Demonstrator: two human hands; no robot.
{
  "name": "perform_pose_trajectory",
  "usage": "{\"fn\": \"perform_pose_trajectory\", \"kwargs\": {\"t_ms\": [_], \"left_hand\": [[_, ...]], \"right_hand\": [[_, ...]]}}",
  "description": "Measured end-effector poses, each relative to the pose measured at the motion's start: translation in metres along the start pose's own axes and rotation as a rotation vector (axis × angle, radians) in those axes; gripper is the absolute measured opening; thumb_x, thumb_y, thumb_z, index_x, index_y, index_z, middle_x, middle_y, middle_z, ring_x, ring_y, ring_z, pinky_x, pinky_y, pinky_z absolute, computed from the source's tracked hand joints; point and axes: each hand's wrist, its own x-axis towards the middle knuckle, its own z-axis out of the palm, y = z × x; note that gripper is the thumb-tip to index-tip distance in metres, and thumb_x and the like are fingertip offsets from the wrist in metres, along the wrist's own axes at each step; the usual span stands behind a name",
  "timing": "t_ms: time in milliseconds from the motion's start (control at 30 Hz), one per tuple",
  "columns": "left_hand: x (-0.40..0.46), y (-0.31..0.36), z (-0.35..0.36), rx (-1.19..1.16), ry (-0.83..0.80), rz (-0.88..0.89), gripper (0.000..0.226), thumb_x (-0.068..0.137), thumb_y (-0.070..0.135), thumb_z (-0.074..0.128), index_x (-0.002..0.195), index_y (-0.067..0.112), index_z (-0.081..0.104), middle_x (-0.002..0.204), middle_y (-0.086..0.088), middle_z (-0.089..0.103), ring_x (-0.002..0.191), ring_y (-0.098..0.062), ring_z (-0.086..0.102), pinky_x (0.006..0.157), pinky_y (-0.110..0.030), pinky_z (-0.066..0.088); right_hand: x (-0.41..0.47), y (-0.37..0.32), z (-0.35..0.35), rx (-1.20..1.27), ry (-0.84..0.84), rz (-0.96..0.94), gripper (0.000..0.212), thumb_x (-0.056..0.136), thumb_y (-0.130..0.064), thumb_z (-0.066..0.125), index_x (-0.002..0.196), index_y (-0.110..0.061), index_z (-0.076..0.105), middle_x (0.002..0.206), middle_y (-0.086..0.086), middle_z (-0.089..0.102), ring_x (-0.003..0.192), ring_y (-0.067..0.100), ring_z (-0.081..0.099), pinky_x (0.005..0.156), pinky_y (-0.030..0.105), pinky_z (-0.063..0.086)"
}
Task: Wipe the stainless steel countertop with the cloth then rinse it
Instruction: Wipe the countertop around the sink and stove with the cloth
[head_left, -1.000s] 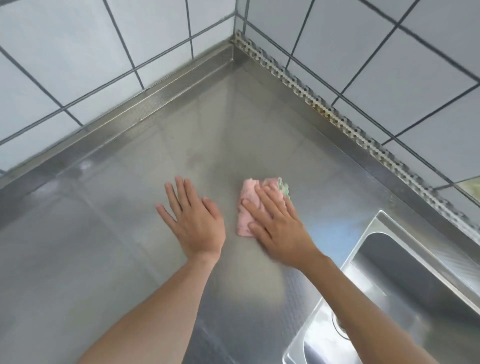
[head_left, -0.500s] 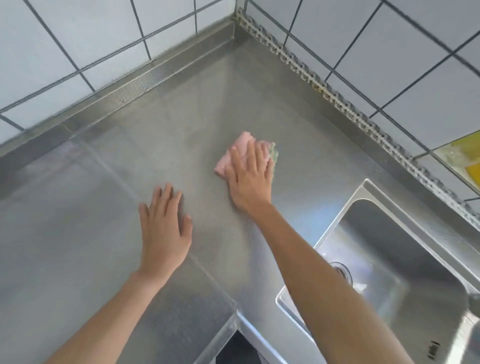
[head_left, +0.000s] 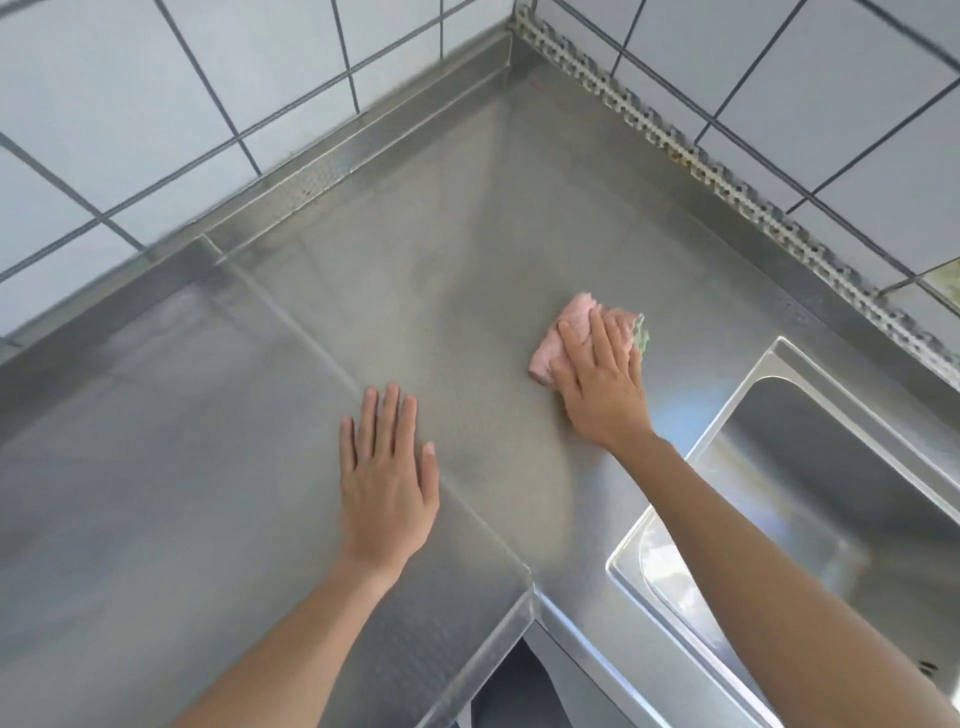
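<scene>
A folded pink cloth (head_left: 561, 338) with a green edge lies on the stainless steel countertop (head_left: 415, 270), right of the middle. My right hand (head_left: 597, 379) presses flat on top of the cloth and covers most of it, with the fingers pointing toward the corner. My left hand (head_left: 387, 478) rests palm down on the bare steel to the left, fingers together, holding nothing. It lies across the seam between two countertop sections.
A steel sink basin (head_left: 831, 499) is sunk into the counter at the right. White tiled walls (head_left: 156, 104) meet in the far corner above a raised steel backsplash (head_left: 332, 161). The counter's inner front corner (head_left: 530, 587) drops off near the bottom.
My right hand and the cloth have slid right, nearer the sink. My left hand stays flat on the steel. The view has shifted, showing more of the front edge.
</scene>
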Motion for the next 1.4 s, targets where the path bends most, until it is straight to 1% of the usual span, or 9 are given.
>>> {"fn": "perform_pose_trajectory", "kwargs": {"t_ms": [100,267,467,533,633,767,1000,1200,1400], "left_hand": [[0.001,-0.002,-0.005,-0.015,-0.012,0.026,0.056,0.105,0.035,0.036,0.155,0.009,0.043,0.167,-0.011,0.032,0.159,-0.029,0.022,0.127,-0.054,0.021],[-0.027,-0.045,-0.014,0.064,-0.004,-0.141,0.061,0.103,0.042,0.035,0.154,0.01,0.043,0.166,-0.011,0.036,0.157,-0.028,0.027,0.124,-0.058,0.024],[-0.05,-0.071,-0.006,0.026,0.045,-0.078,0.06,0.102,0.036,0.036,0.156,0.01,0.04,0.169,-0.009,0.029,0.16,-0.027,0.017,0.128,-0.053,0.018],[-0.05,-0.071,-0.006,0.006,0.048,-0.086,0.06,0.102,0.037,0.037,0.157,0.011,0.039,0.169,-0.009,0.029,0.161,-0.027,0.016,0.128,-0.053,0.018],[-0.05,-0.071,-0.008,0.002,0.032,-0.086,0.06,0.103,0.039,0.034,0.158,0.012,0.037,0.169,-0.008,0.029,0.161,-0.026,0.015,0.129,-0.052,0.016],[-0.052,-0.07,-0.014,-0.001,0.032,-0.081,0.06,0.103,0.039,0.036,0.157,0.012,0.038,0.168,-0.009,0.031,0.16,-0.027,0.017,0.129,-0.052,0.017],[-0.051,-0.07,-0.015,-0.046,0.038,-0.07,0.059,0.101,0.038,0.038,0.154,0.011,0.041,0.164,-0.012,0.038,0.157,-0.031,0.025,0.128,-0.053,0.016],[-0.058,-0.064,-0.016,-0.112,0.014,-0.019,0.055,0.101,0.031,0.037,0.149,0.006,0.046,0.161,-0.015,0.042,0.155,-0.035,0.029,0.124,-0.06,0.017],[-0.122,0.01,-0.014,-0.215,-0.133,0.513,0.051,0.104,0.031,0.039,0.148,0.008,0.051,0.162,-0.008,0.042,0.156,-0.026,0.03,0.127,-0.052,0.022]], "right_hand": [[0.061,-0.071,0.007,0.043,-0.018,0.069,0.056,0.109,-0.047,0.03,0.163,-0.039,0.017,0.174,0.005,-0.005,0.16,0.027,-0.011,0.128,0.054,-0.004],[0.061,-0.18,0.045,-0.015,-0.076,-0.303,0.054,0.109,-0.046,0.032,0.161,-0.037,0.025,0.175,0.003,-0.001,0.16,0.023,-0.011,0.128,0.053,-0.006],[-0.06,-0.109,0.068,-0.064,-0.045,-0.623,0.053,0.108,-0.049,0.038,0.158,-0.034,0.037,0.172,0.006,0.019,0.161,0.026,0.008,0.129,0.053,0.012],[-0.095,-0.06,0.06,-0.084,-0.053,-0.578,0.055,0.108,-0.054,0.034,0.16,-0.037,0.033,0.173,0.003,0.017,0.161,0.023,0.008,0.128,0.054,0.018],[-0.105,-0.013,0.04,0.025,-0.04,-0.282,0.061,0.103,-0.059,0.031,0.16,-0.038,0.028,0.173,-0.001,0.011,0.161,0.022,0.004,0.125,0.058,0.02],[-0.089,-0.052,0.047,0.096,0.057,0.073,0.057,0.107,-0.046,0.04,0.161,-0.035,0.029,0.174,0.004,0.005,0.161,0.027,-0.003,0.128,0.054,0.004],[-0.179,-0.095,0.088,0.073,0.052,-0.132,0.055,0.106,-0.045,0.044,0.159,-0.034,0.035,0.173,0.002,0.014,0.161,0.027,0.003,0.129,0.049,0.007],[-0.284,-0.03,0.096,0.04,0.103,0.012,0.054,0.109,-0.044,0.035,0.161,-0.034,0.028,0.173,0.003,0.014,0.161,0.027,0.002,0.13,0.05,0.011],[-0.394,0.058,0.08,0.059,0.098,0.256,0.055,0.11,-0.047,0.025,0.163,-0.037,0.021,0.174,-0.002,0.004,0.161,0.018,-0.008,0.131,0.043,0.007]]}}
